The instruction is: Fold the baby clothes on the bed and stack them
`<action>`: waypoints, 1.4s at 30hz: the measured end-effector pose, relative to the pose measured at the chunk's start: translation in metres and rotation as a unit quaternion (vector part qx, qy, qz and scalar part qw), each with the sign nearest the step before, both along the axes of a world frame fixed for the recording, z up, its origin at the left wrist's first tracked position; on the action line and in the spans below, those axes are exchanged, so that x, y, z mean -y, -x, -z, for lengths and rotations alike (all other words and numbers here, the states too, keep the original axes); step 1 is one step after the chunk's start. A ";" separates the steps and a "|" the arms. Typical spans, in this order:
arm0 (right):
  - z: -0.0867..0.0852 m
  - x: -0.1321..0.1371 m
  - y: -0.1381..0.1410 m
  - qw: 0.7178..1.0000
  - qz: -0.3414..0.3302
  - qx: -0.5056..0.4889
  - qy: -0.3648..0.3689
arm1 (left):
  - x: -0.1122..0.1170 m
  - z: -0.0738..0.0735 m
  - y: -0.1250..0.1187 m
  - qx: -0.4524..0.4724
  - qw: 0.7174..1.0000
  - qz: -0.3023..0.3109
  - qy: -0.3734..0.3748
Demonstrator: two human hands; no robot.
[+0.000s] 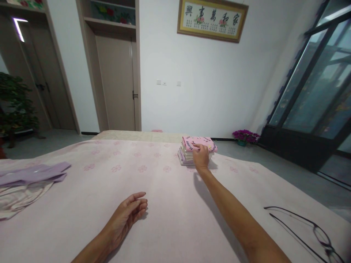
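Observation:
My right hand point(201, 156) reaches forward to a small stack of folded cloth point(187, 156). Its fingers are closed at the front edge of the topmost piece, a pink folded garment point(201, 140) with dark lettering. Beneath that lie white and pale purple folded layers, partly hidden by the hand. My left hand point(127, 217) rests low over the pink sheet point(164, 204), palm turned inward. Its fingers are loosely bent and apart, with nothing between them.
A loose pile with a purple garment point(35, 173) over a whitish one point(24, 197) lies at the left. Black-framed glasses point(315, 228) lie at the near right. Beyond the sheet's edge stand a pot of magenta flowers point(245, 136) and a white wall point(197, 98).

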State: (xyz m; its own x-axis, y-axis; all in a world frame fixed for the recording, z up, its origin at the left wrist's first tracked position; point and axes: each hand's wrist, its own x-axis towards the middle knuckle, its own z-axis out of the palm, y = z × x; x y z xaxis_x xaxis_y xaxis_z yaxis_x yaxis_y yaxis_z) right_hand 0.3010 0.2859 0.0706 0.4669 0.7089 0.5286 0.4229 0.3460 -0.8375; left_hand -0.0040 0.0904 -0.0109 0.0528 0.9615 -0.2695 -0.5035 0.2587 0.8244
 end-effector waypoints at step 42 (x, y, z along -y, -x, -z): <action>0.019 -0.060 0.028 0.839 0.120 0.530 0.027 | -0.002 0.000 0.000 0.019 1.000 0.009 0.005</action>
